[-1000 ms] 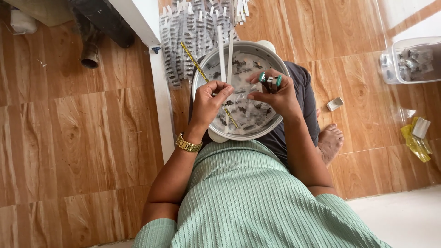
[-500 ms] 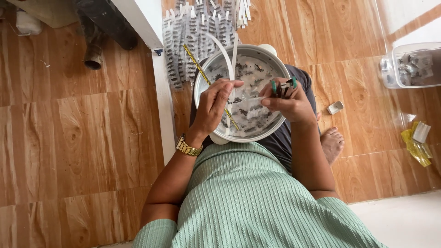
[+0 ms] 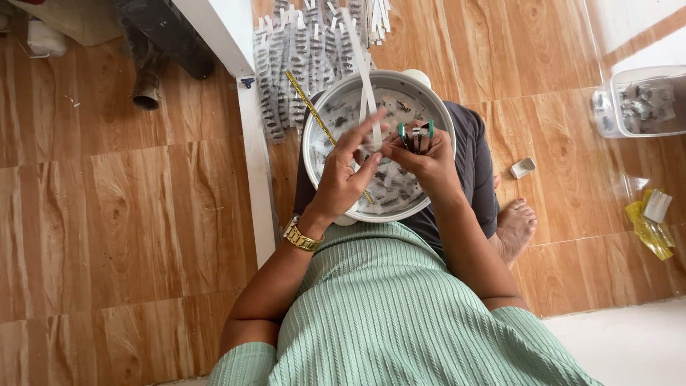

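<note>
A round white bowl (image 3: 312, 121) full of small dark pieces rests on my lap. Over it, my left hand (image 3: 341, 182), with a gold watch on its wrist, pinches a white paper strip (image 3: 362, 78) that sticks up and away from me. My right hand (image 3: 423, 159) grips a small tool with green handles (image 3: 416, 133) and touches the strip's lower end. A yellow measuring tape (image 3: 309, 107) lies across the bowl's left rim.
Rows of filled white strips (image 3: 293, 50) lie on the wooden floor beyond the bowl. A white board edge (image 3: 250, 150) runs along the left. A clear plastic box (image 3: 639, 100) stands at right, yellow packets (image 3: 650, 218) below it, a small white piece (image 3: 523, 168) near my foot.
Both hands have lifted from the bowl's contents and come together at the strip. My left hand's fingers now spread out along the strip.
</note>
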